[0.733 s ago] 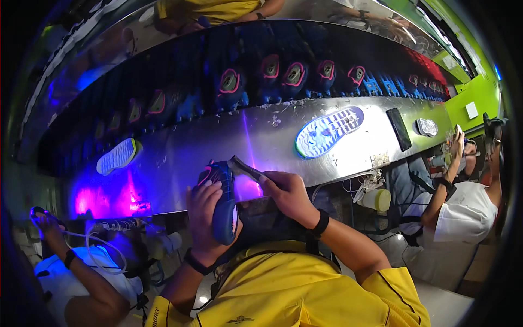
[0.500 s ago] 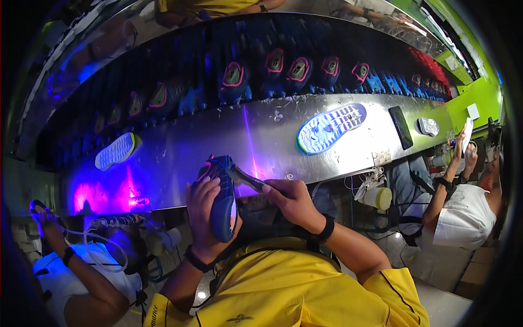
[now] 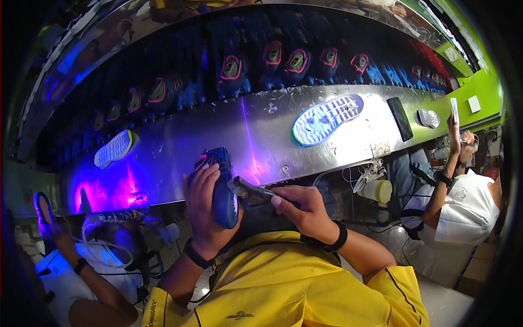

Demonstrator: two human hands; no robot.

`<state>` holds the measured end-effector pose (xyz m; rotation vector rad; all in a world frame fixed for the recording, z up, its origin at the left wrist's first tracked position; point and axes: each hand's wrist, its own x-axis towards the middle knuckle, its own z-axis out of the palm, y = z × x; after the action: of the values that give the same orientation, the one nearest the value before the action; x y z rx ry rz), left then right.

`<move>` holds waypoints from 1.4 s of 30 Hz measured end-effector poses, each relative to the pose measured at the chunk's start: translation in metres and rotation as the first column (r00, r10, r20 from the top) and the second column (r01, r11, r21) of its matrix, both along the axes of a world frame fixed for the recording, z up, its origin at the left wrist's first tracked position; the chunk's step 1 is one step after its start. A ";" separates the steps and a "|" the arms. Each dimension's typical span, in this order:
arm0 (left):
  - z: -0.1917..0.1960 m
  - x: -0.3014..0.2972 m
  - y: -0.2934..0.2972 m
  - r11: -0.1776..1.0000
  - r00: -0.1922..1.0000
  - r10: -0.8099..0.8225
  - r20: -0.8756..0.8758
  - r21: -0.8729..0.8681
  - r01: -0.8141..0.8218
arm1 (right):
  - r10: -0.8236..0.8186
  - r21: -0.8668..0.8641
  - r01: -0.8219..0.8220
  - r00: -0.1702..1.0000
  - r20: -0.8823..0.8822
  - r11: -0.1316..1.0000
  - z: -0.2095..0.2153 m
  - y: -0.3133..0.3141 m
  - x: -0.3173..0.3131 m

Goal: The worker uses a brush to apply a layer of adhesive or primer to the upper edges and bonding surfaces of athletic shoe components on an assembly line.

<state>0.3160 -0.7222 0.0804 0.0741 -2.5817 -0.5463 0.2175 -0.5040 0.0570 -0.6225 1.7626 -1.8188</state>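
Shoe (image 3: 222,188): our left hand (image 3: 202,204) grips it; right hand (image 3: 306,210) grips brush (image 3: 251,189) at its edge. Brushing step, we judge; next needs steady strokes.

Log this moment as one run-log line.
left hand: grips blue shoe | right hand: holds dark tool, tip at shoe's side | behind: steel bench

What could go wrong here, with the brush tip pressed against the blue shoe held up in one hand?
1. The left hand alone grips the blue shoe off the metal bench, so it might twist under the brush.
2. The brush tip sits close to the left fingers; it could smear them.
3. Co-workers' arms are close on both sides; the right hand may get bumped.
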 end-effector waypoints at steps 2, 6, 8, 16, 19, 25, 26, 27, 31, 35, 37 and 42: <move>0.002 -0.003 0.003 1.000 1.000 0.023 0.011 0.007 -0.023 | -0.015 -0.020 0.016 1.000 0.025 1.000 0.001 0.001 0.003; 0.013 -0.009 0.006 0.998 0.998 0.055 0.042 0.011 -0.056 | 0.013 -0.026 -0.013 1.000 -0.006 1.000 0.005 0.005 0.005; 0.020 -0.016 0.010 0.997 0.995 0.078 0.068 -0.010 -0.078 | -0.033 -0.043 0.030 0.996 -0.082 0.999 0.010 0.008 0.007; 0.039 -0.046 0.016 0.985 0.978 0.140 0.155 -0.119 -0.122 | -0.144 0.027 0.161 0.934 -0.327 0.987 0.042 0.018 -0.009; 0.048 -0.055 0.009 0.992 0.973 0.092 0.213 -0.101 -0.071 | -0.160 0.034 0.195 0.883 -0.441 0.980 0.049 0.015 -0.020; 0.050 -0.064 -0.020 0.996 0.961 0.036 0.276 -0.085 -0.013 | -0.126 0.026 0.170 0.817 -0.563 0.985 0.049 -0.003 -0.050; 0.051 -0.066 -0.025 0.998 0.958 0.049 0.283 -0.059 -0.034 | -0.132 0.012 0.164 0.833 -0.538 0.986 0.045 -0.008 -0.054; 0.052 -0.069 -0.029 0.998 0.955 0.055 0.290 -0.035 -0.047 | -0.131 -0.012 0.147 0.840 -0.527 0.989 0.038 -0.013 -0.058; 0.057 -0.074 -0.050 0.998 0.946 0.053 0.321 0.007 -0.058 | -0.089 -0.080 0.062 0.907 -0.411 0.995 0.022 -0.035 -0.070; 0.071 -0.084 -0.069 0.985 0.896 0.012 0.443 0.147 -0.086 | -0.113 -0.194 0.052 0.943 -0.313 0.980 -0.002 -0.066 -0.068; 0.081 -0.094 -0.076 0.975 0.862 -0.049 0.505 0.211 -0.069 | -0.114 -0.188 0.056 0.943 -0.312 0.980 -0.014 -0.074 -0.068; 0.067 -0.100 -0.107 0.964 0.824 -0.124 0.553 0.264 -0.032 | -0.117 -0.156 0.086 0.973 -0.198 0.984 -0.029 -0.090 -0.056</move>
<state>0.2158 -0.8290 0.1471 0.3081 -3.0706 -1.0178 0.1612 -0.5941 0.0275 -0.8186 1.8343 -2.0308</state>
